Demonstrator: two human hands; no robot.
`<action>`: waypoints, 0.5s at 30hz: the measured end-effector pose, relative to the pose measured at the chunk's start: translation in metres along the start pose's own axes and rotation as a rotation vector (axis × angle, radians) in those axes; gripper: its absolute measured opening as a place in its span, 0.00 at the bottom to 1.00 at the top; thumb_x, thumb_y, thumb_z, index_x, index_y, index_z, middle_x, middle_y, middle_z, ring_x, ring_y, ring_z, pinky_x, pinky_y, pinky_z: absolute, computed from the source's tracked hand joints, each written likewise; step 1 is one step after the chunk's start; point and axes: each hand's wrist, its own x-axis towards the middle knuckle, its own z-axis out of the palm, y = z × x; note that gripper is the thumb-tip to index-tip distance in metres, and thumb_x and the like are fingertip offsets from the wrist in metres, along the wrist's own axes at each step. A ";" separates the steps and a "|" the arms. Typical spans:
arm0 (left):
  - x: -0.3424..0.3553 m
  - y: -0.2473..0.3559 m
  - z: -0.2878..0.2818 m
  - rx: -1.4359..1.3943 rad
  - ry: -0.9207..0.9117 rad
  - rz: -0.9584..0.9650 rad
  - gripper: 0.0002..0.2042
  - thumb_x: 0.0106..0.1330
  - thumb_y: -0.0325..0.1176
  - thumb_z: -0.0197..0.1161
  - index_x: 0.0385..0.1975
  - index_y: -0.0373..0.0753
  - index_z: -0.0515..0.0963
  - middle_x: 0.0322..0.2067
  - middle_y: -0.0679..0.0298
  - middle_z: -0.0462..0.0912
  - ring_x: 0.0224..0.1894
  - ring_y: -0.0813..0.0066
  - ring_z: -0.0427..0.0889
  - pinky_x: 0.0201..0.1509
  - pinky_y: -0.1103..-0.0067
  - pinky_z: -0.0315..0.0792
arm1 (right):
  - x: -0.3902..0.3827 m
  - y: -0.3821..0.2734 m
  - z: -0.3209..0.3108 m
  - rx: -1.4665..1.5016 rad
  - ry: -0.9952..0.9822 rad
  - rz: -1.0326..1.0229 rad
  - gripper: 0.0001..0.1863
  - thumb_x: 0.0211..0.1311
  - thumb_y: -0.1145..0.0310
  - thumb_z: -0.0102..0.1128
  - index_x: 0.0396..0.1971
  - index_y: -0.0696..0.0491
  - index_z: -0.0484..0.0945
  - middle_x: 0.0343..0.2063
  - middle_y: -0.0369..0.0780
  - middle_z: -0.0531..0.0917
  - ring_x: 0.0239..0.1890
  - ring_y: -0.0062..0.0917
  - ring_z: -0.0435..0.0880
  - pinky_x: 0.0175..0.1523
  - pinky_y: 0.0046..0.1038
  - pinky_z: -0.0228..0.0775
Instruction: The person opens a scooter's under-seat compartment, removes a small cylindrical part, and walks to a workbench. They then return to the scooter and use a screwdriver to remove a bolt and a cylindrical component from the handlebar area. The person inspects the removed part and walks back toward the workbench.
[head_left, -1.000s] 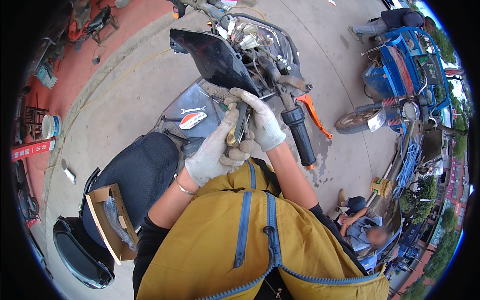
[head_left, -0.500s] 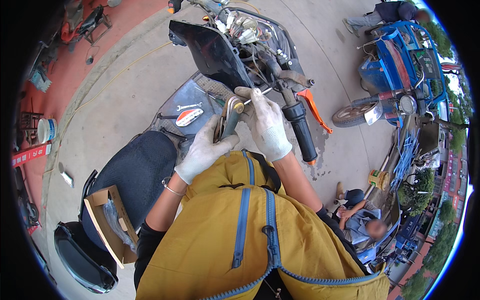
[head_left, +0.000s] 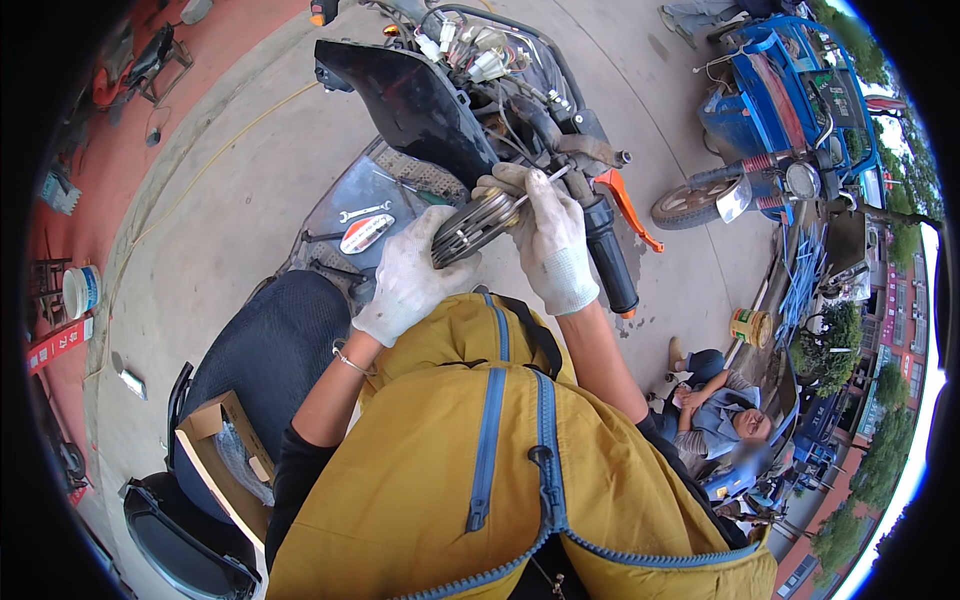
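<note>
Concrete ground | folding tool — gripped inside left hand | right hand — pinching its rod

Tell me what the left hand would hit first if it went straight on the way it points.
Likely the curled fingers of the right hand, just beyond the folding tool the left hand holds; the black panel lies farther along, though depth is unclear.
</note>
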 end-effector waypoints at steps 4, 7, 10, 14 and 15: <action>0.004 -0.003 -0.005 0.033 0.009 0.049 0.18 0.48 0.35 0.67 0.39 0.37 0.74 0.31 0.56 0.79 0.33 0.59 0.80 0.38 0.72 0.74 | 0.001 0.001 0.002 0.027 0.006 -0.009 0.21 0.71 0.61 0.43 0.46 0.67 0.71 0.39 0.50 0.80 0.41 0.32 0.81 0.50 0.31 0.74; 0.006 -0.003 -0.010 0.136 0.045 0.144 0.18 0.47 0.34 0.68 0.39 0.39 0.75 0.31 0.58 0.78 0.31 0.61 0.80 0.37 0.72 0.74 | 0.000 0.001 0.003 0.031 0.007 -0.012 0.21 0.71 0.61 0.43 0.45 0.67 0.71 0.39 0.50 0.80 0.41 0.32 0.81 0.50 0.31 0.74; 0.008 0.000 -0.019 0.191 0.052 0.210 0.18 0.45 0.34 0.70 0.38 0.40 0.76 0.32 0.59 0.78 0.32 0.60 0.79 0.37 0.72 0.74 | -0.001 -0.001 0.004 0.063 -0.012 -0.014 0.21 0.71 0.61 0.43 0.45 0.68 0.70 0.39 0.51 0.80 0.41 0.31 0.81 0.49 0.29 0.75; 0.007 0.008 -0.029 0.241 0.032 0.262 0.19 0.44 0.35 0.72 0.37 0.42 0.76 0.33 0.60 0.77 0.32 0.59 0.79 0.36 0.71 0.74 | -0.003 -0.004 0.006 0.154 -0.016 0.020 0.22 0.71 0.61 0.42 0.45 0.68 0.70 0.39 0.51 0.80 0.39 0.30 0.82 0.48 0.27 0.75; 0.008 0.010 -0.030 0.245 0.024 0.263 0.19 0.44 0.35 0.72 0.37 0.42 0.76 0.33 0.61 0.77 0.33 0.59 0.79 0.36 0.71 0.74 | -0.003 -0.004 0.006 0.173 -0.018 0.028 0.22 0.71 0.60 0.43 0.45 0.68 0.70 0.38 0.51 0.80 0.38 0.30 0.82 0.47 0.27 0.75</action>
